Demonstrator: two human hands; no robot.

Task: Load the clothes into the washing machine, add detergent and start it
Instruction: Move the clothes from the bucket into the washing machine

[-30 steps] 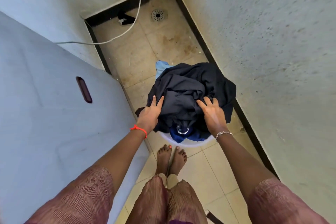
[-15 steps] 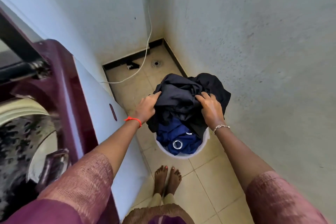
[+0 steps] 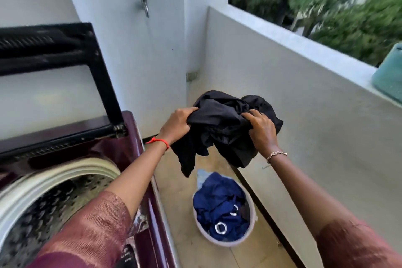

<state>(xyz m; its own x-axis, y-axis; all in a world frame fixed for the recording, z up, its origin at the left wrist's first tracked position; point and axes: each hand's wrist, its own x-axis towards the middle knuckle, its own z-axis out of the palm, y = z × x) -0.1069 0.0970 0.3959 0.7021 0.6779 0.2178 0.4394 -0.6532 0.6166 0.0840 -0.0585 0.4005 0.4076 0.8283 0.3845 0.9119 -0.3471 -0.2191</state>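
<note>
A bundle of black clothes (image 3: 221, 124) hangs in the air above the floor, held from both sides. My left hand (image 3: 176, 125) grips its left edge and my right hand (image 3: 262, 130) grips its right edge. Below it on the floor stands a white laundry basket (image 3: 250, 237) with dark blue clothes (image 3: 219, 202) that carry metal rings. At the left is the maroon top-loading washing machine (image 3: 130, 150), its black-framed lid (image 3: 102, 85) raised and its perforated drum (image 3: 43, 209) exposed.
A low balcony wall (image 3: 304, 98) runs along the right, with a teal container (image 3: 389, 76) on its ledge and trees beyond. A metal tap (image 3: 144, 4) sticks out of the back wall. The tiled floor strip (image 3: 174, 191) between machine and wall is narrow.
Both hands have lifted the black bundle up out of the basket, baring the blue clothes beneath. The view has swung up, bringing the machine's open top and the balcony ledge into sight.
</note>
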